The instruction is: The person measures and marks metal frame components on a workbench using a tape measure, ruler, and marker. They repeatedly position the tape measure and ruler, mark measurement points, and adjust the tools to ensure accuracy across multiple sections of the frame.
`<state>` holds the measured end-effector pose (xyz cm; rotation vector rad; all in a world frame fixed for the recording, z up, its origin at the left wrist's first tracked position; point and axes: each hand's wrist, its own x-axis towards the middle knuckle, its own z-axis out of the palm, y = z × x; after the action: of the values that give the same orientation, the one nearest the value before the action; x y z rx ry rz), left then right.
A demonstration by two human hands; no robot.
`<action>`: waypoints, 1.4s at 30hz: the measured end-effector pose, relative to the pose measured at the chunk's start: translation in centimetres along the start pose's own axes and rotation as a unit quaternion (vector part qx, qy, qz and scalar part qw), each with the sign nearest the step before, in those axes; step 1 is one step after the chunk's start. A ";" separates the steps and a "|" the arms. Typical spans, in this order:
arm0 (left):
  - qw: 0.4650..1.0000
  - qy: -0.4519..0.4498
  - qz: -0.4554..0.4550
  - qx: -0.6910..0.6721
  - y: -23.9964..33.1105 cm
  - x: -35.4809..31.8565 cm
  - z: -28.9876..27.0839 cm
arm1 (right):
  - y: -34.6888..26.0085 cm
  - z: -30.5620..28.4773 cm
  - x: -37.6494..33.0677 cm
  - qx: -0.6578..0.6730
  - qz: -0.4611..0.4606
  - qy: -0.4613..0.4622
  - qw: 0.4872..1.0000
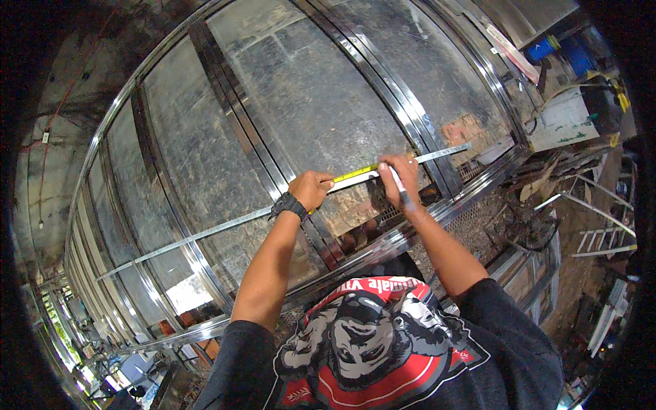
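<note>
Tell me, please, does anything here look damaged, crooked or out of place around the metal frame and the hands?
Nothing stands out near the hands. The left hand presses a yellow tape measure along a thin metal strip, and the right hand holds a pen there. The strip lies slanted across the metal frame.

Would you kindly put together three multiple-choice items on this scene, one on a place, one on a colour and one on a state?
1. Where does the yellow tape measure lie?
A. Along the thin metal strip
B. On the ground
C. Over the shirt

2. What colour is the watch on the left wrist?
A. White
B. Black
C. Orange

3. What is the right hand doing?
A. Hanging empty
B. Gripping a hammer
C. Holding a pen at the tape

Answers: 1 A, the tape runs along the strip across the metal panels. 2 B, the band is dark. 3 C, the pen sits in its fingers while the left hand pins the tape.
</note>
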<state>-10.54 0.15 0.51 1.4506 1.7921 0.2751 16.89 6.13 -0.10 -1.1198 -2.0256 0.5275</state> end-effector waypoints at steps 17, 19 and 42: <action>1.000 0.005 0.002 0.005 -0.4 0.4 0.4 | -0.8 2.0 -1.3 0.253 0.142 -0.151 0.945; 1.000 -0.008 -0.007 -0.001 0.0 0.4 0.1 | -0.6 2.2 -1.3 0.246 0.129 -0.146 0.949; 1.000 0.006 0.007 0.014 -0.3 0.3 0.3 | -1.9 1.8 -0.7 0.222 0.092 -0.148 0.960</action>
<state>-10.53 0.20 0.01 1.4838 1.8034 0.2669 14.67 4.58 -0.31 -0.9952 -1.9151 1.2402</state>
